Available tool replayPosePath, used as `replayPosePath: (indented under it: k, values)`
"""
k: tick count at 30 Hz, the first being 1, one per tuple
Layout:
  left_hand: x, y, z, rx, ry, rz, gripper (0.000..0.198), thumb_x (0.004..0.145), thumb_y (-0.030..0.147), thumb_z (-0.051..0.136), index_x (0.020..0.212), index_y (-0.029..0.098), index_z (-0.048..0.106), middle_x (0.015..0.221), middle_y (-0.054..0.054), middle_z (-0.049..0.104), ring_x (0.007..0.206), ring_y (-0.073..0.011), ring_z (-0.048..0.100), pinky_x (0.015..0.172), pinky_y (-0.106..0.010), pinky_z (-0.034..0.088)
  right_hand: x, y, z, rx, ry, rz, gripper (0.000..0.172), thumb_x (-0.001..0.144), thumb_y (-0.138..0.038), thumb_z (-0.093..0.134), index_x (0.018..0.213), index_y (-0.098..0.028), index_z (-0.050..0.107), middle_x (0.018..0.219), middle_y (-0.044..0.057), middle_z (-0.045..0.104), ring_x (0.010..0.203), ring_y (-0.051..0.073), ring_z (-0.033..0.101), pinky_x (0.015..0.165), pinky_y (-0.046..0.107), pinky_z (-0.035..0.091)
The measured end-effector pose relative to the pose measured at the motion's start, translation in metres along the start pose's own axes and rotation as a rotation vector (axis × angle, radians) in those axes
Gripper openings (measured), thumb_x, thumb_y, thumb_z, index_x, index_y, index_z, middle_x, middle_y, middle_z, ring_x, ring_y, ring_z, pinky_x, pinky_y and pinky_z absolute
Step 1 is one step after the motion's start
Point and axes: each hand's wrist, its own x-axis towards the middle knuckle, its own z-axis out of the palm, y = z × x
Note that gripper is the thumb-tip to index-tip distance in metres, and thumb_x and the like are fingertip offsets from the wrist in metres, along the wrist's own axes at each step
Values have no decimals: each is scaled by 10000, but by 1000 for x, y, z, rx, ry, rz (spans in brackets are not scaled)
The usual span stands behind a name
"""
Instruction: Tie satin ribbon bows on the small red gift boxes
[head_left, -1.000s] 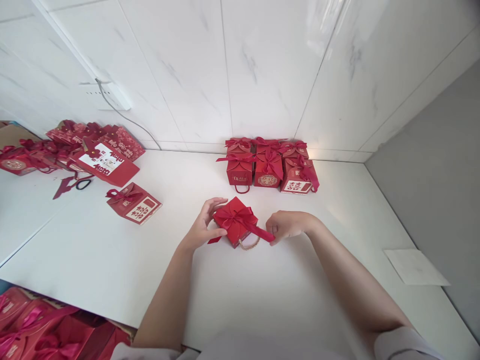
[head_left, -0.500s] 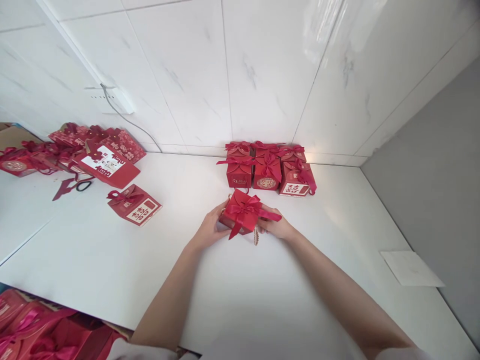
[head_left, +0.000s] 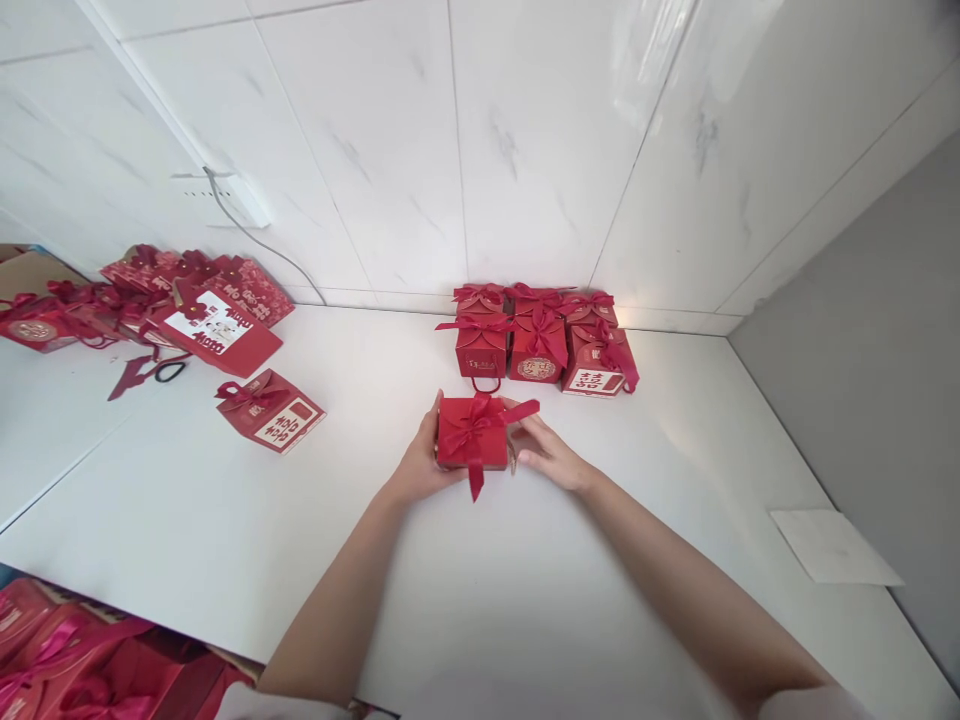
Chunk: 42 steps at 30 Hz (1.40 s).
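A small red gift box [head_left: 472,436] with a red ribbon bow on top stands on the white table [head_left: 480,590], held between both hands. My left hand [head_left: 421,462] grips its left side, fingers curled round the back. My right hand [head_left: 546,450] presses against its right side, fingers closed on the box. One ribbon tail hangs down over the front, another points right. A group of several finished red gift boxes [head_left: 536,338] stands just beyond, against the wall.
A folded flat red box [head_left: 271,411] lies to the left. Further left is a pile of flat red boxes [head_left: 150,295] and a red ribbon piece [head_left: 131,375]. A white sheet [head_left: 832,545] lies at right. More red boxes [head_left: 82,665] sit below the table edge.
My right hand let go of the ribbon tail and came to the box's side. Both hands turned the box square and moved it a little away from me.
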Motion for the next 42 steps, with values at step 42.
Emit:
replayPosePath:
  k: [42]
  values:
    - [10,2,2,141,-63,-51,508,929,484,489,1344,200,557,1329,-100,611,1226,-314,558,1047,-444,425,8,-1,22,6,319,38,962,797,-520,692,1529,-254,128,1553,141,272,1393,317,353,1109,488,378]
